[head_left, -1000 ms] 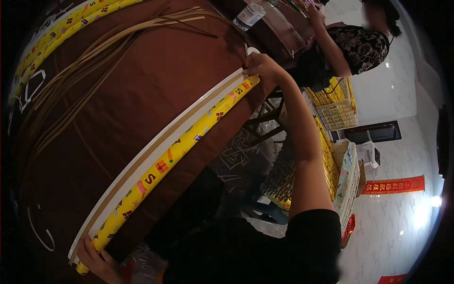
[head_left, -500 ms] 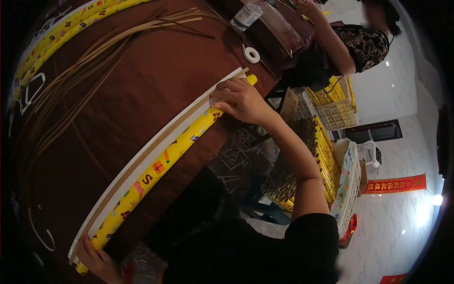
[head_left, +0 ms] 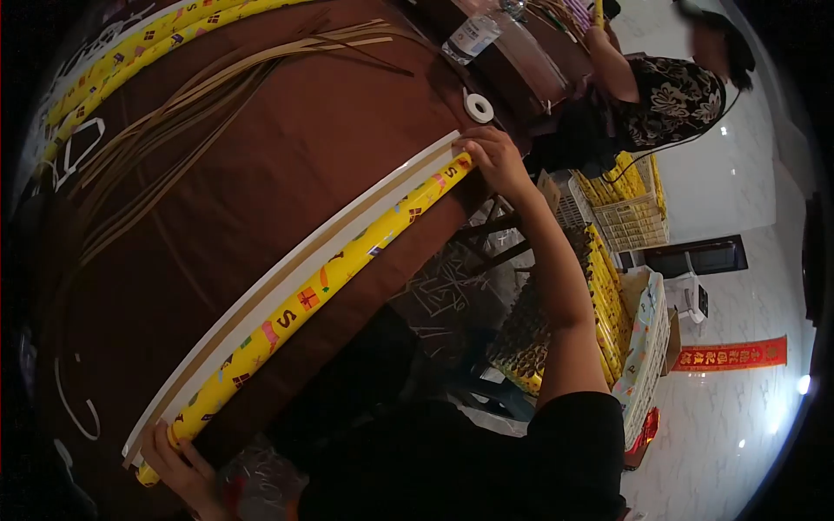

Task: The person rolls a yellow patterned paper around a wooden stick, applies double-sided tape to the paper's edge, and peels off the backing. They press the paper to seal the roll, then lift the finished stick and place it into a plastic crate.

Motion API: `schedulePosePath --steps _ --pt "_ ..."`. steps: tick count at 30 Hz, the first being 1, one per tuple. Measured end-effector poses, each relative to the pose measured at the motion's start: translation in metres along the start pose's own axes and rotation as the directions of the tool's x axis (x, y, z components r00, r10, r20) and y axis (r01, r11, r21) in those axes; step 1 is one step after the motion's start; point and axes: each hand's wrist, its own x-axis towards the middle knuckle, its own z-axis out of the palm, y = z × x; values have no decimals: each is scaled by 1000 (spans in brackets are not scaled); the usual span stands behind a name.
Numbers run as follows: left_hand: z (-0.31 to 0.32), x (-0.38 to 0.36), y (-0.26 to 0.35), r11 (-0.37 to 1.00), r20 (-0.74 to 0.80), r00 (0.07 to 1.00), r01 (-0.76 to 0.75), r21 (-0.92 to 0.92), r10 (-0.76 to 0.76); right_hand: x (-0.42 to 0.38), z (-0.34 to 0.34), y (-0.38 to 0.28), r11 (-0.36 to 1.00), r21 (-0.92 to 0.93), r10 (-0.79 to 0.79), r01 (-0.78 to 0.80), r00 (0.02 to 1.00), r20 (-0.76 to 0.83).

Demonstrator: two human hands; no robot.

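Right hand (head_left: 495, 156) has slid back out to the far end of the yellow wrapped roll (head_left: 321, 282) — fingers pressing it; left hand (head_left: 174, 469) pinches the near end, roll along the brown table (head_left: 261, 174) edge.

Left hand (head_left: 178, 473) partly cut off by bottom edge.

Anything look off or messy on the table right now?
Nothing damaged or spilled. The yellow wrapped roll lies straight along the white strip, left hand and right hand at its ends. Only the loose tan strips lie fanned untidily across the brown table.
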Motion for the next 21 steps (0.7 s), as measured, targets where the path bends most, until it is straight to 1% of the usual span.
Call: schedulePosePath --steps 1,2,3,4,5,6,7,8,9,10,11,13,14,15,17,18,19,20,21 --pt "0 -3 1 999 35 999 5 -49 -3 0 2 -2 999 35 24 -23 999 -26" --pt "-6 1 6 996 75 997 25 -86 -18 2 -1 -12 993 43 114 -113 993 -21" --pt "-1 -2 2 997 -12 998 -69 -17 68 6 -3 -22 985 -59 162 -164 986 -45" --pt "-3 0 3 997 -8 997 -75 -22 75 14 -4 -34 985 -89 139 -149 984 -113" --pt "-6 3 7 997 -8 997 -78 -23 77 18 4 -43 979 -192 8 -69 953 -302" --pt "-9 4 10 997 0 998 -65 -43 65 28 -2 -81 987 -87 108 -134 962 -252" --pt "-11 6 12 996 4 998 -56 -68 57 31 5 -106 940 294 236 -174 953 -189" --pt "-8 6 10 994 -16 996 -89 -62 88 36 13 -117 985 171 24 -5 994 -109" --pt "-8 6 7 990 -34 992 -127 -57 125 44 16 -151 968 248 -31 30 1000 2" --pt "-10 8 11 990 -63 989 -134 -50 131 51 17 -184 943 326 -102 62 989 105" --pt "-14 11 17 989 -93 986 -140 -39 136 56 23 -201 895 445 -160 25 950 267" --pt "-14 9 18 993 -72 992 -109 -42 106 70 36 -236 896 376 -366 235 871 328" --pt "-12 9 17 990 -108 985 -137 -34 133 74 44 -246 863 391 -446 319 845 294" --pt "-12 9 16 985 -145 976 -169 -29 163 76 45 -260 833 431 -487 347 830 273" --pt "-14 10 15 984 -164 970 -179 6 177 75 37 -285 755 391 -651 527 677 343" --pt "-11 9 12 980 -192 961 -195 28 197 70 41 -289 732 389 -680 559 630 374" --pt "-11 8 11 985 -191 966 -166 52 173 63 46 -288 711 383 -703 589 584 407" --pt "-11 7 11 987 -175 972 -161 -10 157 57 51 -288 638 232 -763 735 559 325" --pt "-10 7 11 984 -162 976 -159 -75 145 51 56 -285 619 244 -779 747 543 312"
